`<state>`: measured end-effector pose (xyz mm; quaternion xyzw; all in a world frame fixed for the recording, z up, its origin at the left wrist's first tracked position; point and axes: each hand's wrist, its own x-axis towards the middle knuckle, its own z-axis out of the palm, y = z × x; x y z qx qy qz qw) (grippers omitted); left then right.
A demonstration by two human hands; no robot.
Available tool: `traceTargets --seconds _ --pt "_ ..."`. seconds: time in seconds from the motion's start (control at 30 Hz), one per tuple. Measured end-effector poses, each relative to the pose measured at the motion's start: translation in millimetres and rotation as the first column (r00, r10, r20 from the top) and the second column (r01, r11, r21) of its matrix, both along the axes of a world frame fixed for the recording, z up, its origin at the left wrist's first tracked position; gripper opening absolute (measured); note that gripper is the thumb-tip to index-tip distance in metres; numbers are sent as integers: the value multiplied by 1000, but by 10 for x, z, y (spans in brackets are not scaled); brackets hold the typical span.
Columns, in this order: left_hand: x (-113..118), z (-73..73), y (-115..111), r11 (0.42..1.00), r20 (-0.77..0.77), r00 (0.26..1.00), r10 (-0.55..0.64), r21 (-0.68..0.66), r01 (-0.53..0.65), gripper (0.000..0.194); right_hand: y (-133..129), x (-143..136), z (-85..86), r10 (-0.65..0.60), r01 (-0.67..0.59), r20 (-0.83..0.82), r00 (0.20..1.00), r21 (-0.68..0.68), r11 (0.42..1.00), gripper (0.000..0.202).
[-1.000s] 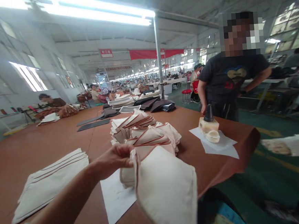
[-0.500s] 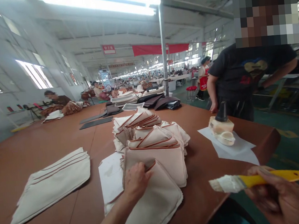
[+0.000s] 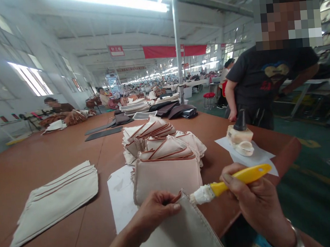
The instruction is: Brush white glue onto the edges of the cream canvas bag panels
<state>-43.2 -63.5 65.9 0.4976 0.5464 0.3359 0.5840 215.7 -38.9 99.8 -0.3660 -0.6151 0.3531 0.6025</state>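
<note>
The left hand (image 3: pixel 156 211) pinches the pouch (image 3: pixel 179 232) edge; the right hand (image 3: pixel 257 203) grips the brush (image 3: pixel 229 183). Best to keep that edge taut (bristles touching it) and stroke lightly along the seam.

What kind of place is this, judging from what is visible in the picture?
Most likely a large factory hall for sewn fabric goods. Stacks of cut cream fabric pieces lie on a long brown worktable, other people work at tables far down the hall, and the right hand holds a yellow-handled brush.

One brush (image 3: pixel 232 183), one glue pot (image 3: pixel 239 137), two paper sheets (image 3: pixel 119 197).
</note>
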Motion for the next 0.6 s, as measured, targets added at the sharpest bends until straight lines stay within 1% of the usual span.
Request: traceTargets --seconds 0.07,0.1,0.13,0.2,0.27,0.3,0.37,0.4,0.43,0.5,0.57,0.6 --pt "48 83 -63 999 90 996 -6 -31 9 55 -28 -102 100 14 -27 115 993 107 994 25" --pt "67 116 -89 999 104 994 -16 -31 20 55 -29 -133 153 12 -38 163 986 161 986 23" --pt "82 143 -112 999 110 993 -31 -23 34 54 -24 -148 202 -7 -38 209 978 213 976 22" --pt "95 170 -152 999 107 993 -49 -5 50 54 -13 -131 279 -95 15 257 962 295 955 21" --pt "92 173 -182 999 111 992 -51 11 50 53 -24 -86 318 -160 84 228 960 309 947 23" --pt "88 171 -191 999 118 992 -51 16 49 52 -40 -68 322 -156 93 204 967 286 954 23" --pt "81 170 -198 997 135 988 -74 22 72 50 -78 -55 314 -75 28 191 979 239 971 23" --pt "78 174 -196 994 138 985 -105 32 101 49 -92 -57 310 -36 -16 213 976 240 971 23" --pt "77 181 -193 990 132 982 -135 50 129 47 -98 -60 312 -26 -38 241 970 258 965 22" --pt "75 199 -185 976 51 982 -180 130 172 41 -88 -58 345 -85 0 257 963 314 949 20" --pt "75 218 -184 941 -139 976 -167 272 200 31 -65 -41 410 -157 89 192 969 319 943 22" --pt "75 227 -189 911 -250 958 -138 347 222 25 -58 -32 446 -160 111 152 975 290 951 25"
